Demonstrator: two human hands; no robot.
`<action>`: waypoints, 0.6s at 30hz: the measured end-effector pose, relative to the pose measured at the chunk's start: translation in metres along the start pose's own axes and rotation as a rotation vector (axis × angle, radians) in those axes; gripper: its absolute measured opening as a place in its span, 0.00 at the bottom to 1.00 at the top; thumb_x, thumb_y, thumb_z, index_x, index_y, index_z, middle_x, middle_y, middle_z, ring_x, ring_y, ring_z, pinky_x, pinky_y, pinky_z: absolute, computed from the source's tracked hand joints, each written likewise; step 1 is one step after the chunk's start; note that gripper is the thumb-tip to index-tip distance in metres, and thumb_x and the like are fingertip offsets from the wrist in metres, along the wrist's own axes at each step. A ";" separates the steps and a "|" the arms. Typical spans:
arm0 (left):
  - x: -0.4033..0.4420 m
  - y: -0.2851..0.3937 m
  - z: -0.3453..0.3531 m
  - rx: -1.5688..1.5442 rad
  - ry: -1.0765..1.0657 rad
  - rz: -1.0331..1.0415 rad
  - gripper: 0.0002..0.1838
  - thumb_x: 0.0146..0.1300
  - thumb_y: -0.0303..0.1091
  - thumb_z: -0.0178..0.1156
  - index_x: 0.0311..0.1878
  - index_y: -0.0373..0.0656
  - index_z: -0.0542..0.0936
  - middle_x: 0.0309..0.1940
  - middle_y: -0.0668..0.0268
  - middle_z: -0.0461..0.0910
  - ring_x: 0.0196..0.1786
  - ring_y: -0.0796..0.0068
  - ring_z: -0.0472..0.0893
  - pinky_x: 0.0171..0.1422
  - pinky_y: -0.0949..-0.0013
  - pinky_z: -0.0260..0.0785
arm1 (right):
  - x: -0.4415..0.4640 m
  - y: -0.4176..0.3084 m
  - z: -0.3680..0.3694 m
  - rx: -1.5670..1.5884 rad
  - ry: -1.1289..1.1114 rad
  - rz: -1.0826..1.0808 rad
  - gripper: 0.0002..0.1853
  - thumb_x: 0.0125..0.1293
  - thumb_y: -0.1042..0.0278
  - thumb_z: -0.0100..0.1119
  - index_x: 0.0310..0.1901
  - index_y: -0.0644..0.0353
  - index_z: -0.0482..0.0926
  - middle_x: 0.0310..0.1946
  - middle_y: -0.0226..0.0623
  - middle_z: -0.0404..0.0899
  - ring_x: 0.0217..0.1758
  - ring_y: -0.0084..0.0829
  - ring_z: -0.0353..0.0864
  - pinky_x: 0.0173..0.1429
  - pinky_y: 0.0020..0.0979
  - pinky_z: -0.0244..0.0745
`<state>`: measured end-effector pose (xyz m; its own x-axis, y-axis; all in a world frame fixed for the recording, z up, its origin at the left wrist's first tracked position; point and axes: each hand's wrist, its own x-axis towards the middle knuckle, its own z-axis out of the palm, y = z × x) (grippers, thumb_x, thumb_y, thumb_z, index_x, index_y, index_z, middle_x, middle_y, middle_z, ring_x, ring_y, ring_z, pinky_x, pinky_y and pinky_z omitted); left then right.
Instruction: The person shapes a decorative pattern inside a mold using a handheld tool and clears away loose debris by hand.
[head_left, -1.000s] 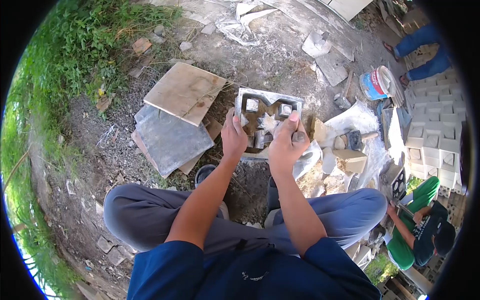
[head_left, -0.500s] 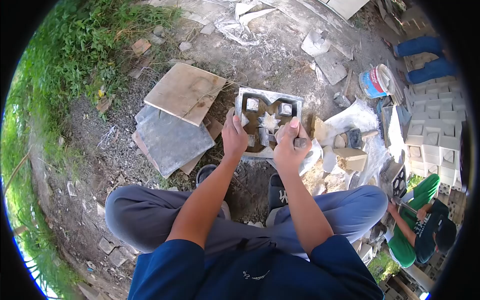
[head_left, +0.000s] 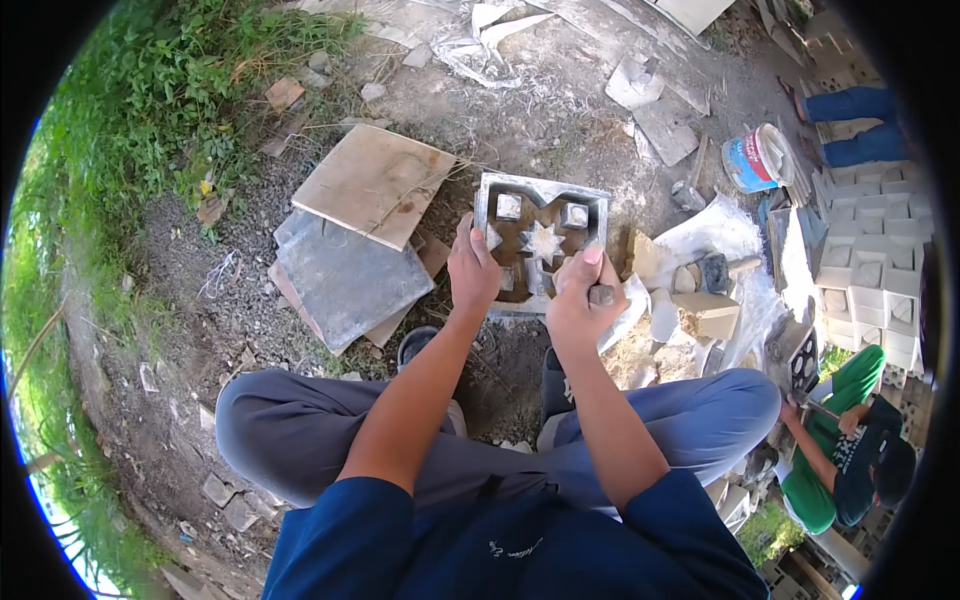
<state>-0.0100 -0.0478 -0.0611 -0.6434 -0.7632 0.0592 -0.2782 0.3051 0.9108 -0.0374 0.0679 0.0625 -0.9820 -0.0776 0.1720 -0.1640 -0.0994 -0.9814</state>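
Held a dark-grey, square mould frame (head_left: 545, 188) beyond grey-trousered legs (head_left: 290, 430), the pale star-shaped piece (head_left: 543, 243) at its centre and small, pale square blocks (head_left: 508, 207) toward its corners. Clasped its left rim with the left hand (head_left: 473, 270), fingers laid along the outer edge. Closed the right hand (head_left: 582, 297) around a stubby brown-grey handle (head_left: 601, 295) near the lower right corner, thumb toward the rim. Left unclear any contact between frame and ground (head_left: 480, 140).

Seemed at the step of steadying the frame left-handed while working inside it with the right. Appeared to call next for a firm left hold and careful right-hand control, clear of the star's points.

Had near the left side a tan, square board (head_left: 375, 185) overlapping a smooth grey, square slab (head_left: 350, 280). Had to the right a broken tan block (head_left: 708, 312), a dark lump (head_left: 713, 270) and a crumpled white sheet (head_left: 710, 235). Included farther right a white, blue and red paint bucket (head_left: 745, 163), stacked pale, hollowed blocks (head_left: 875, 260), a person in green trousers (head_left: 812, 490) and, partly cut off, a person in blue trousers (head_left: 850, 106).
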 end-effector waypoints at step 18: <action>0.004 0.010 -0.002 -0.003 -0.044 -0.006 0.26 0.82 0.44 0.37 0.67 0.32 0.70 0.54 0.37 0.79 0.57 0.33 0.78 0.60 0.45 0.70 | 0.022 0.019 -0.017 -0.207 -0.213 0.060 0.22 0.80 0.58 0.55 0.27 0.63 0.70 0.21 0.26 0.66 0.25 0.16 0.61 0.28 0.28 0.58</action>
<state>-0.0138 -0.0485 -0.0516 -0.6725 -0.7392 0.0356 -0.2802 0.2989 0.9122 -0.0636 0.0808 0.0467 -0.9523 -0.2861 0.1060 -0.1437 0.1142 -0.9830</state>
